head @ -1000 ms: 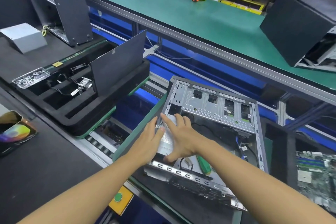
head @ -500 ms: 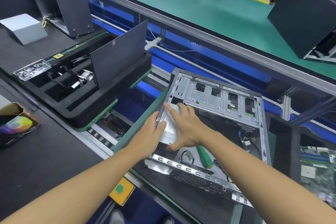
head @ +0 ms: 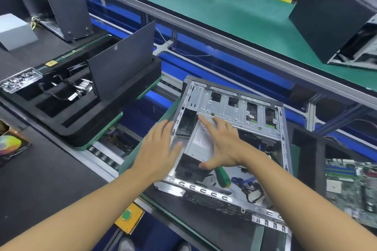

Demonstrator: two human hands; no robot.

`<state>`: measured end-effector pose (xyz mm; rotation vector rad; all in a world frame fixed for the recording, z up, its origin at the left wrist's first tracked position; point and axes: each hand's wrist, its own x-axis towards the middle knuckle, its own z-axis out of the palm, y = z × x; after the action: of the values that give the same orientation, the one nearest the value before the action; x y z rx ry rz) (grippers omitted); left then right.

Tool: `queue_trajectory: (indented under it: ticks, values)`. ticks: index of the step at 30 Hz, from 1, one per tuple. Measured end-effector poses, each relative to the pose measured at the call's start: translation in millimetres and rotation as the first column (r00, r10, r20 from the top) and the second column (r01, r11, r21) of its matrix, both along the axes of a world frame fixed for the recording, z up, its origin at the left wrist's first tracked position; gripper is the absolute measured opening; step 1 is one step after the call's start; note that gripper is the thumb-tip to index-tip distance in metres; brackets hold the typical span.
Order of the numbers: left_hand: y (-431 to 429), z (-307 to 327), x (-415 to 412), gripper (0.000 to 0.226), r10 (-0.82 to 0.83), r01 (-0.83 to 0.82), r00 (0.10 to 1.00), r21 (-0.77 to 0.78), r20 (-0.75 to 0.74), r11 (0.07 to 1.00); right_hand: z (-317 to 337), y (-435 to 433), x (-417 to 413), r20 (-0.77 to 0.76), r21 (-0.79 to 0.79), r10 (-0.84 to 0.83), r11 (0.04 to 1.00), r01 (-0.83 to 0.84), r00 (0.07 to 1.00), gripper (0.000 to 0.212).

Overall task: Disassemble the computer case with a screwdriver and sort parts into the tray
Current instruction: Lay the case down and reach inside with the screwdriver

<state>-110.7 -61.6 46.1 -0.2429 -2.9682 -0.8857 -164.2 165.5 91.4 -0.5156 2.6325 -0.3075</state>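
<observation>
Both hands are on the computer case (head: pixel 240 108), which lies open on its side on the bench. The right hand (head: pixel 222 144) is spread wide, its palm flat on the silver metal box (head: pixel 199 142) inside. The left hand (head: pixel 159 149) has its fingers straight and close together and rests on the case's wall just beside the right. The green-handled screwdriver (head: pixel 223 176) lies inside the case right under the right wrist. The black foam tray (head: pixel 81 128) sits well out past the left hand.

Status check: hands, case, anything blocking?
Left hand open on the left edge of the computer case. Right hand open, spread over the silver box inside. Box not yet out. Screwdriver lies loose in the case by the right thumb.
</observation>
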Motion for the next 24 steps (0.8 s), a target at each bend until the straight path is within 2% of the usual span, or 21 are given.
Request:
queue_trajectory:
  ticks: [1,3,4,6,8,12,16,18,20,24]
  values:
    - [3.6,4.8,0.5,0.062,-0.074,0.053,0.988,-0.155,-0.134,0.987,0.2,3.7,2.5,-0.003,-0.014,-0.020,1.000,0.020,1.000,0.140]
    - [14.2,15.1,0.4,0.058,-0.222,0.161,0.949,-0.261,-0.225,0.952,-0.3,6.6,6.6,-0.013,-0.029,-0.053,0.998,0.053,0.999,0.138]
    - [20.9,18.8,0.5,0.058,-0.242,0.192,0.949,-0.242,-0.201,0.951,-1.6,6.3,9.0,-0.022,-0.020,-0.070,0.997,0.069,0.997,0.136]
    - [34.2,22.9,0.7,0.065,-0.219,0.207,0.975,-0.195,-0.042,0.959,-7.0,3.3,16.0,-0.050,0.033,-0.124,0.991,0.126,0.991,0.133]
    - [40.7,22.4,-0.5,0.072,-0.208,0.219,0.976,-0.238,0.070,0.946,-15.2,-1.6,25.7,-0.093,0.082,-0.217,0.971,0.225,0.972,0.130]
    - [45.8,28.6,-2.8,0.066,-0.246,0.270,0.962,-0.255,0.122,0.928,-23.6,-9.1,36.7,-0.121,0.148,-0.304,0.936,0.320,0.945,0.130]
    - [55.0,30.8,3.1,0.114,-0.235,0.330,0.894,-0.204,0.383,0.922,-11.4,5.3,38.6,-0.047,0.208,-0.229,0.950,0.234,0.972,0.134]
    - [57.6,28.5,3.4,0.122,-0.247,0.348,0.893,-0.229,0.376,0.909,1.7,20.7,36.3,0.027,0.200,-0.159,0.968,0.150,0.987,0.128]
    - [62.9,25.3,1.9,0.125,-0.230,0.324,0.915,-0.263,0.333,0.909,13.6,31.4,33.6,0.057,0.187,-0.118,0.977,0.106,0.991,0.112]
    - [79.2,23.1,-4.5,0.122,-0.128,0.215,0.956,-0.339,0.263,0.916,20.2,32.2,35.5,0.113,0.022,-0.177,0.984,0.175,0.978,0.087]
